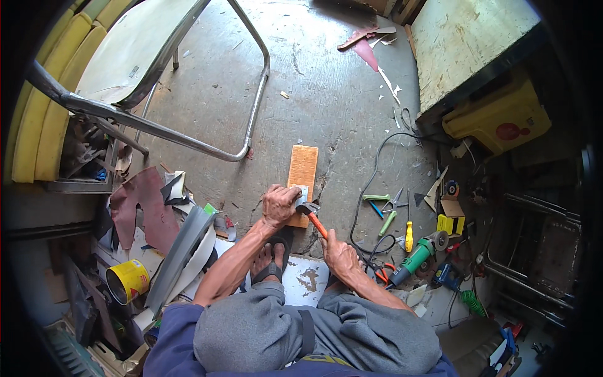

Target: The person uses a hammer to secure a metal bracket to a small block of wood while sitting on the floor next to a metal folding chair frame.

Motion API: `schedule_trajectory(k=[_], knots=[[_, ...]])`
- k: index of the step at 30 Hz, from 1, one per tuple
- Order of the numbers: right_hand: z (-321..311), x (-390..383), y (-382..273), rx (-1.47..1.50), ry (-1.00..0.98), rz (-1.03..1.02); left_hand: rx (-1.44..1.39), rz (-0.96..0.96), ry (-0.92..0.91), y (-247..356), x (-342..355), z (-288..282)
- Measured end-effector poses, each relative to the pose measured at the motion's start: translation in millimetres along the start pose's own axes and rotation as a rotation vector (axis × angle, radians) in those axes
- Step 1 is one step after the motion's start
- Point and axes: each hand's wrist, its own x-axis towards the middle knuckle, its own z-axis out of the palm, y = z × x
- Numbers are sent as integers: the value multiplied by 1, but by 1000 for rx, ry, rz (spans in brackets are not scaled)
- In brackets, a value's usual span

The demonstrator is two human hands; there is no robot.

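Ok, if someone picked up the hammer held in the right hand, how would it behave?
The hammer would probably feel head-heavy, since its metal head sits at one end of a slimmer orange handle. It should stay stiff, as the handle looks straight. Set down, it likely wouldn't roll far, because the head juts out wider than the handle.

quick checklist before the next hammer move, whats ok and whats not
1. Right hand around the orange-handled hammer: ok.
2. Wooden block lying on the floor, under the pale piece: ok.
3. Left hand well clear of the hammer's head: not ok, right beside it.
4. Pale piece sitting flat: cannot tell, partly covered.
5. Foot near the block fully covered: not ok, open sandal.
6. Green grinder apart from the block: ok, off to the right.
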Motion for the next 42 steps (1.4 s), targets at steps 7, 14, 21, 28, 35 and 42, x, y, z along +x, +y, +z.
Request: schedule_trajectory(k=[7, 14, 21, 28, 35, 42], knots=[[-11, 1, -9, 40, -62, 67, 128, -73, -181, 6, 0, 2], [-16, 2, -13, 41, -55, 53, -62, -257, -25, 1, 4, -4], [-9, 2, -7, 52, 16, 1, -229, -294, 128, -9, -2, 1], [-3, 1, -5, 65, 29, 3, -223, -307, 116, -7, -25, 7], [-2, 2, -3, 68, 32, 9, -159, -213, 51, -4, -19, -1], [-10, 3, -11, 88, -11, 45, -93, -156, 19, -6, -16, -1]])
